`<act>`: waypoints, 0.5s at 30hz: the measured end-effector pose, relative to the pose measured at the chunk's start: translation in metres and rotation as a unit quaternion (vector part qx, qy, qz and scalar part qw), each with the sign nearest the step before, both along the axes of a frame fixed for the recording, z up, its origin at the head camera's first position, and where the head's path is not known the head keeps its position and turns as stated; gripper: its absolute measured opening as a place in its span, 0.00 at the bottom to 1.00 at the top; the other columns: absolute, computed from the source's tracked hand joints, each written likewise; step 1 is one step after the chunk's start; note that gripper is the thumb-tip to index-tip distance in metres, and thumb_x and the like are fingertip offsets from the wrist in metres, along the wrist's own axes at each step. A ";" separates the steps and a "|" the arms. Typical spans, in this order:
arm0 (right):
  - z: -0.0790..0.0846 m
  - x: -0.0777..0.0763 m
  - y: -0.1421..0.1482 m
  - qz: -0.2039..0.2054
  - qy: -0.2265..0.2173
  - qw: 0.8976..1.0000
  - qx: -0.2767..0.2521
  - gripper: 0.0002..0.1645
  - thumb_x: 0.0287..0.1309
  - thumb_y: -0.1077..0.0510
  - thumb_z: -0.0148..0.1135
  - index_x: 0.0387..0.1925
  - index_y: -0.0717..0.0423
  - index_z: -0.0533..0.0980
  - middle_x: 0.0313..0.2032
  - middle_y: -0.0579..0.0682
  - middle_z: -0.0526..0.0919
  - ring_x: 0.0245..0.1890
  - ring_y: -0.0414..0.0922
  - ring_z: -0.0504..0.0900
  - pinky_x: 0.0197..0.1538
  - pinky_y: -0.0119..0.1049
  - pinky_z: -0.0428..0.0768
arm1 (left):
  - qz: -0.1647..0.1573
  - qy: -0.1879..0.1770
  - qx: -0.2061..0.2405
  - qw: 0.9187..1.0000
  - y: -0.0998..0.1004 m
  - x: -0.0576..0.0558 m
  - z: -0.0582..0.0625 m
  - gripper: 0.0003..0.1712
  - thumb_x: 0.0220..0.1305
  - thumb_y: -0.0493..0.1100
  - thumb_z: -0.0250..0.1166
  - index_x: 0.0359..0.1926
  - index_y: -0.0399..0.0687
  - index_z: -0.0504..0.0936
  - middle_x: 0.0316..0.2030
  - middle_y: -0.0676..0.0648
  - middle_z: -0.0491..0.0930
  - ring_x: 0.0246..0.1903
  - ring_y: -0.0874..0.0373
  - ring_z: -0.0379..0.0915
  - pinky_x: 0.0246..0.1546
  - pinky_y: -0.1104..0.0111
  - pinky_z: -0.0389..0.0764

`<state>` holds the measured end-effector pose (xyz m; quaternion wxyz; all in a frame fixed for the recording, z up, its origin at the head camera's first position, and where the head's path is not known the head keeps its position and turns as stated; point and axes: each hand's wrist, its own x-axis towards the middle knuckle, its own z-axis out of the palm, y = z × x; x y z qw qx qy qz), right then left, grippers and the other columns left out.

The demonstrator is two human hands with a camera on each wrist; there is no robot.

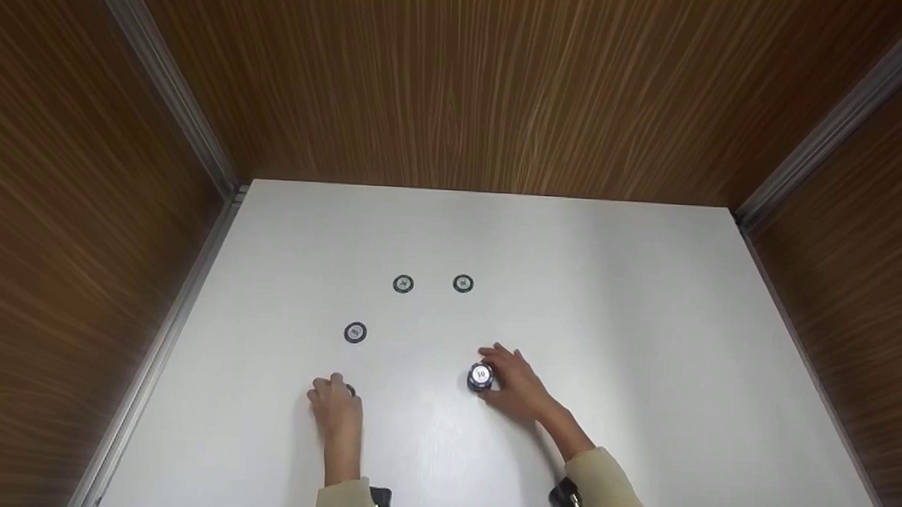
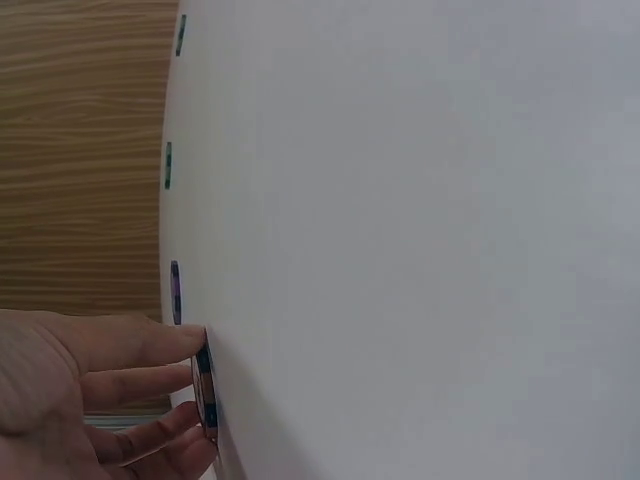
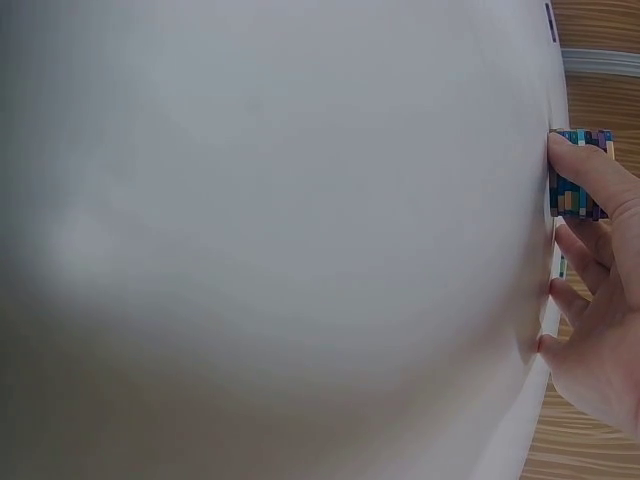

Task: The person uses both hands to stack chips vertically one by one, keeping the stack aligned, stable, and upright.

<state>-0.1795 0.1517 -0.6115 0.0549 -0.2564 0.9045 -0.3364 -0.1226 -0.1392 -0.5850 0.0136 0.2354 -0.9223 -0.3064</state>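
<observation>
Head view: brown wood-grain panels [image 1: 457, 81] enclose a white tabletop [image 1: 643, 328] at the back and both sides, with gray metal posts [image 1: 164, 78] along the corners. Three loose chips lie flat and well apart: a near chip [image 1: 355, 332] just beyond the left hand [image 1: 335, 411], and, deeper in, a far-left chip [image 1: 403, 283] and a far-right chip [image 1: 463, 283]. The near chip sits between the left hand and the far-left chip. Tan sleeves [image 1: 349, 499] cover both forearms, a black device [image 1: 565, 499] at each cuff.

Both hands are grasping: the left pinches a striped chip [image 1: 351, 390] between thumb and fingers, while the right hand [image 1: 520, 391] grips an upright stack of chips [image 1: 480, 376] by its sides.

Left fingers hide most of the striped chip from above; the left wrist camera catches it nearly edge-on, and whether it touches the tabletop cannot be told. From the right wrist, the stack's layers are hard to count, and the frame cuts off part of the hand. Print on the loose chips is too small to read, and the sleeves run out of frame.
</observation>
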 end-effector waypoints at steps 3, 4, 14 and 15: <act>0.000 0.000 0.000 0.000 0.000 1.000 0.001 0.31 0.47 0.55 0.69 0.52 0.62 0.71 0.60 0.55 0.68 0.65 0.54 0.55 0.66 0.50 0.44 | 0.002 0.006 -0.005 1.000 0.000 -0.001 -0.002 0.20 0.53 0.28 0.60 0.49 0.23 0.71 0.44 0.28 0.66 0.43 0.37 0.64 0.41 0.53 0.72; 0.000 0.000 0.000 0.001 0.002 1.000 0.001 0.30 0.47 0.56 0.69 0.52 0.62 0.71 0.60 0.55 0.68 0.65 0.54 0.56 0.66 0.50 0.44 | 0.003 0.010 -0.005 1.000 0.000 -0.001 -0.002 0.19 0.53 0.28 0.60 0.48 0.24 0.72 0.43 0.28 0.67 0.42 0.37 0.64 0.40 0.54 0.72; -0.001 -0.001 0.001 -0.003 0.003 1.000 0.001 0.29 0.45 0.57 0.70 0.50 0.62 0.72 0.59 0.55 0.68 0.64 0.55 0.56 0.66 0.51 0.45 | 0.002 0.036 -0.012 0.999 0.003 -0.004 -0.003 0.11 0.51 0.29 0.61 0.38 0.27 0.74 0.36 0.31 0.68 0.38 0.38 0.64 0.35 0.54 0.71; -0.002 -0.001 0.001 -0.003 0.001 1.000 0.003 0.29 0.45 0.57 0.70 0.50 0.62 0.72 0.59 0.54 0.68 0.64 0.55 0.56 0.66 0.51 0.44 | 0.002 0.036 -0.012 0.999 0.003 -0.004 -0.003 0.11 0.51 0.30 0.62 0.37 0.28 0.75 0.36 0.31 0.68 0.38 0.38 0.64 0.35 0.53 0.71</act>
